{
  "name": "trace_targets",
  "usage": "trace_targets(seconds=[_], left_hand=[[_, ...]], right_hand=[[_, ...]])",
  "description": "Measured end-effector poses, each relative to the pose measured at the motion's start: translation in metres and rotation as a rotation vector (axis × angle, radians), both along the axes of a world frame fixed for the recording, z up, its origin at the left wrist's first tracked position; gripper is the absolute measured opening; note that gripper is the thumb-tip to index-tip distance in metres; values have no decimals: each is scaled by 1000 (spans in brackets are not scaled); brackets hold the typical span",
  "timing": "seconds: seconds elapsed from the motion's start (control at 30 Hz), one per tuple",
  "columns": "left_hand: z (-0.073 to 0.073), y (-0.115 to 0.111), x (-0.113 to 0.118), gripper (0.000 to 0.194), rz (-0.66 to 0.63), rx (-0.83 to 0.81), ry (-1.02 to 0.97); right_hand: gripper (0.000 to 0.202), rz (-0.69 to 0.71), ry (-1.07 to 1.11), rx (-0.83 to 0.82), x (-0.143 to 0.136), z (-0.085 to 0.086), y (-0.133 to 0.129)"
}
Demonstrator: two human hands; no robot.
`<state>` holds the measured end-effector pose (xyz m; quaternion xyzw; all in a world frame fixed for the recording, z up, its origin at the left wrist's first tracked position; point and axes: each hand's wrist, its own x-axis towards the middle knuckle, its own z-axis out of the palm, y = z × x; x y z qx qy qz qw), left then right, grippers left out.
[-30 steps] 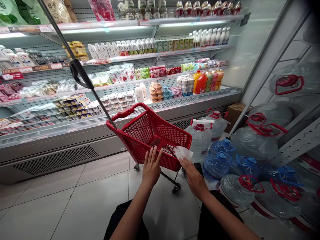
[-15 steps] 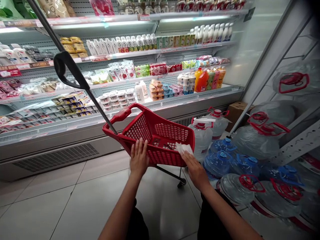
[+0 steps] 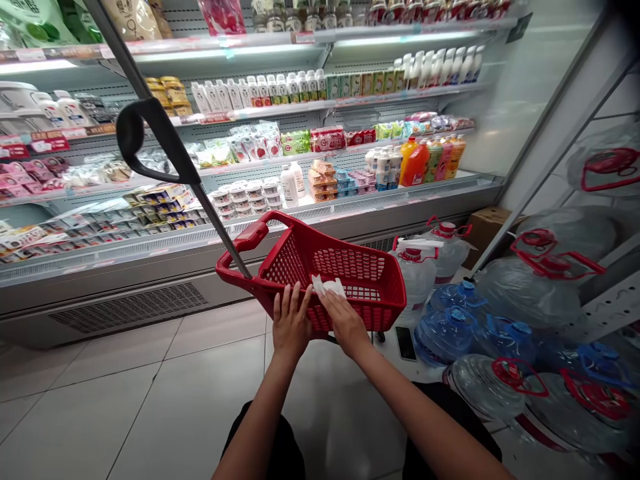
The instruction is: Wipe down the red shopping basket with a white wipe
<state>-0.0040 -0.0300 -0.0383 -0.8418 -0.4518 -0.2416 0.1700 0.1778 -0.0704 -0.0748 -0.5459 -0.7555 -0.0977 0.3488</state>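
A red plastic shopping basket [image 3: 345,263] on wheels stands in front of me, with a long grey pole and black handle [image 3: 160,143] rising to the upper left. My left hand [image 3: 291,323] lies against the near side of the basket, its fingers spread, with nothing in it. Just to the right, my right hand [image 3: 344,323] presses a crumpled white cloth or tissue [image 3: 329,285] onto the near rim. The thumb side of my right hand is close to my left hand's fingers.
A refrigerated shelf [image 3: 320,217] with bottles, cups and packets runs behind the basket. Large water bottles [image 3: 443,333] crowd the right side. A dark phone [image 3: 405,343] lies on the tiled floor beside them. A cardboard box [image 3: 487,230] sits at the back right.
My right hand has slid left along the rim with the white cloth, close to my left hand. The phone on the floor has come into sight. The view has shifted slightly.
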Motion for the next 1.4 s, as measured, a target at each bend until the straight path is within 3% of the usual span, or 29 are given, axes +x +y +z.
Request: trace_targets(seconds=[0.1, 0.2, 0.3, 0.43, 0.63, 0.7, 0.8, 0.97, 1.03, 1.1, 1.27, 1.33, 1.4], left_hand=[[13, 2, -20, 91, -33, 6, 32], [29, 8, -44, 85, 35, 48, 1], [39, 11, -56, 82, 61, 63, -17], [42, 5, -48, 85, 18, 55, -35], [45, -3, -41, 93, -105, 106, -141], [47, -4, -44, 90, -135, 129, -201], [49, -6, -49, 91, -115, 111, -239], [51, -10, -51, 100, -54, 57, -217], [51, -11, -48, 101, -44, 55, -222], [49, -12, -44, 101, -37, 55, -235], [44, -13, -39, 86, -64, 100, -266], [43, -13, -39, 85, -54, 123, -259], [41, -13, -40, 85, -20, 123, -206]], right_hand=[[89, -7, 6, 2, 25, -6, -14], [88, -78, 50, 4, 56, -17, -31], [85, -137, 100, 20, 65, -26, -35], [83, -115, 141, 44, 29, -17, -18], [74, 141, 227, 105, -80, 38, 23], [70, 203, 256, 117, -102, 50, 31], [67, 225, 221, 130, -96, 47, 29], [80, 89, 157, 81, -19, 14, 7], [79, 39, 166, 56, -9, 11, 6], [76, 69, 170, 52, -23, 19, 12], [69, 249, 173, 134, -93, 49, 35], [71, 260, 162, 145, -93, 47, 34], [76, 234, 127, 124, -67, 37, 25]])
